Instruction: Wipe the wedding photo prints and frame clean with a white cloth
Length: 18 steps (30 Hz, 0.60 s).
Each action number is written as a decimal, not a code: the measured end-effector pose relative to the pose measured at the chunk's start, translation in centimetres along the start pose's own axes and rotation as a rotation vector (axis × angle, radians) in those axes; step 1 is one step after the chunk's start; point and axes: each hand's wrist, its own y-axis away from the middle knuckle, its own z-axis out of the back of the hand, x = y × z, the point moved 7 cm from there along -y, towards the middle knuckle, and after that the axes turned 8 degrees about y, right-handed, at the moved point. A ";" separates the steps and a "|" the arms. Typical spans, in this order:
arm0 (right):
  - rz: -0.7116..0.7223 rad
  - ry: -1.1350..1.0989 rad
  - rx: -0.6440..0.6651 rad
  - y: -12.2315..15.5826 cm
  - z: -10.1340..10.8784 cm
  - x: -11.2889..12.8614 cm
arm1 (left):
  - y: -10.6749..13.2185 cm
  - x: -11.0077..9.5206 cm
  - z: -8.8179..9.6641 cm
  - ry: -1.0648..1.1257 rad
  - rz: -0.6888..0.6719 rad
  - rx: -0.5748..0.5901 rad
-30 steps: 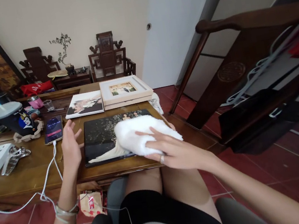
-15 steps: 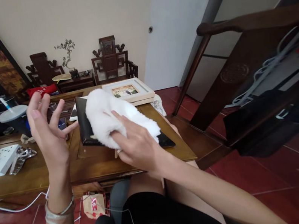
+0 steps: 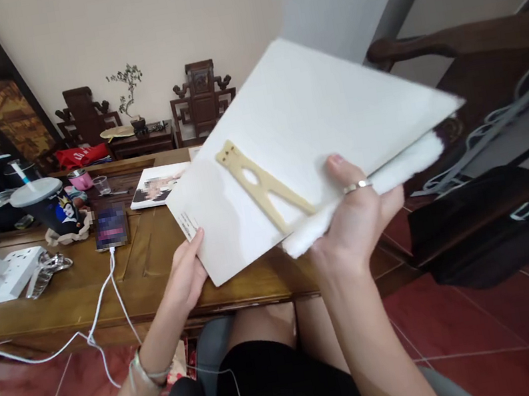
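Observation:
A photo panel [image 3: 329, 99] is tilted up over the table's front edge, its white back towards me. A beige stand [image 3: 263, 188] with two legs lies against that back. My left hand [image 3: 189, 275] pinches the lower left corner, beside a small printed label. My right hand [image 3: 353, 224], with a ring on it, grips the lower right edge, thumb on the white back. A fluffy white cloth [image 3: 310, 227] is bunched between this hand and the panel's edge and runs behind it. The panel's front is hidden.
On the wooden table [image 3: 156, 277] are another photo panel [image 3: 156, 188], a phone [image 3: 111, 227] on a white cable, a lidded cup [image 3: 56, 209] and a power strip [image 3: 8, 274]. A dark wooden chair [image 3: 447, 46] stands at the right; a bonsai [image 3: 128, 92] is behind.
The panel has been lifted and turned, so its white back shows instead of the dark front. My left hand has come down onto its corner; my right hand has moved right with the cloth.

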 end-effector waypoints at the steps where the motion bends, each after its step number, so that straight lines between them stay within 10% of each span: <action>1: -0.045 -0.014 0.017 0.2 0.3 -0.7 | -0.2 -0.2 0.4 0.003 -0.068 -0.098; 7: -0.199 -0.034 0.020 -0.6 3.8 -4.2 | -1.1 -2.2 3.2 -0.158 -0.154 -0.319; 13: -0.024 0.201 -0.109 -5.2 8.8 -4.7 | -1.9 -4.5 4.9 -0.304 -0.074 -0.384; 18: 0.306 0.867 0.257 -7.6 7.6 -3.7 | -2.6 -4.7 5.4 -0.387 -0.060 -0.384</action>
